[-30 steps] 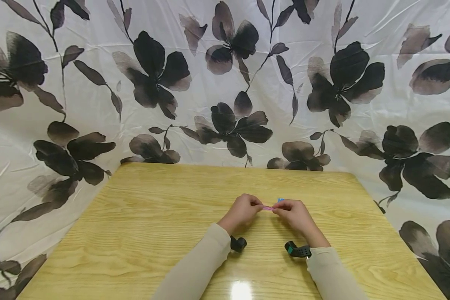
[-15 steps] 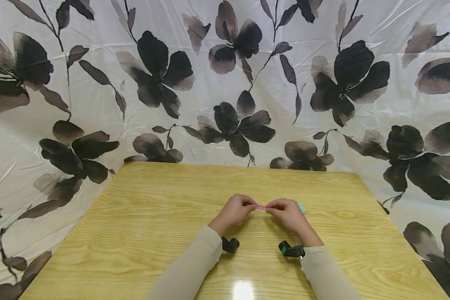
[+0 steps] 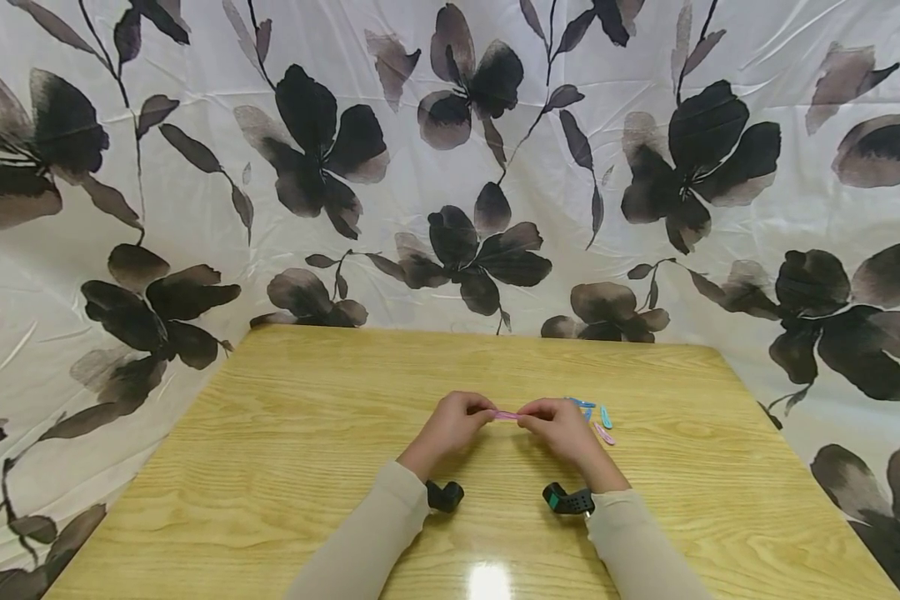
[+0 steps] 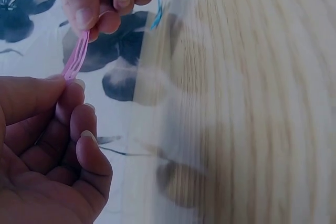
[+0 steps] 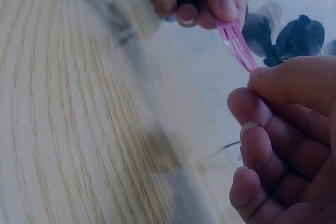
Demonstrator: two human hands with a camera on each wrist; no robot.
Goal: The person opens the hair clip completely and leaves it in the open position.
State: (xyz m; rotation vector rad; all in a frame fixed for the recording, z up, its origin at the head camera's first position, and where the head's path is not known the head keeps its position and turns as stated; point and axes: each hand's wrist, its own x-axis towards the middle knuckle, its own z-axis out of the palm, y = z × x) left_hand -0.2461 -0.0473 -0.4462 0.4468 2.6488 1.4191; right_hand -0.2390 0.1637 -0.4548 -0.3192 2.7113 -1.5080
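I see left hand [image 3: 450,425] and right hand [image 3: 564,425] pinching pink clip [image 3: 506,415] by its ends over table [image 3: 292,442], left of loose clips [image 3: 606,417]. Probably light, springy, maybe slick; I'd hold the ends.

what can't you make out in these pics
Tips of the held pink clip, all views: covered by the left hand and right hand.
Blue clips, head view: partly behind the right hand, number unclear.
Blue strip, left wrist view: too blurred to identify.
Sleeves, head view: cut off by the bottom edge.
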